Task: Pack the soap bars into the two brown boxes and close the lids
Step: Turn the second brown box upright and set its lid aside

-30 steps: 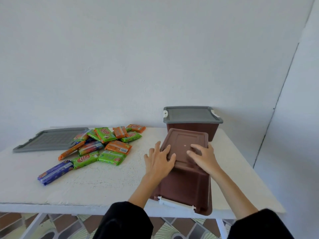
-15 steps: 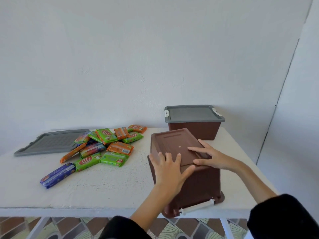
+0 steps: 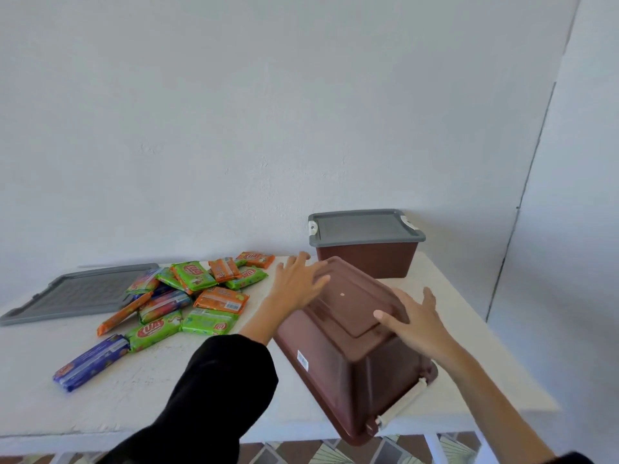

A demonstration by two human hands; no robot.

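A: Look of the near brown box (image 3: 345,356)?

B: Upside down, base up, tilted. Sitting at the front edge of the table (image 3: 134,390), toward the right end, low corner showing past that edge. Reddish-brown plastic; raised rectangular panel on the base, small pale dot in its middle. On the left-facing wall, a barcode sticker (image 3: 302,359). Along the low rim, a white latch (image 3: 402,405).

A: Hands?

B: Flat on the far left corner of the base, the left hand (image 3: 296,283): fingers straight and spread, clasping nothing. Laid on the near right part of the base, the right hand (image 3: 415,323): fingers fanned, thumb flat on the panel, no pinch. Over the left forearm, a black sleeve (image 3: 217,390).

A: Counts?

B: Brown boxes: two. Upright at the back right, just behind the first, the second brown box (image 3: 366,259), covered by a grey lid (image 3: 361,227) with white clips at two corners. Grey lids: two, counting the loose lid (image 3: 77,294) lying flat at the far left end. Heaped between that and the overturned box, the soap bars (image 3: 201,296), all wrapped, all on the tabletop. Roughly twelve, count unsure because of overlap in the pile: mostly green and orange, plus a blue bar (image 3: 90,365) set apart at the near left.
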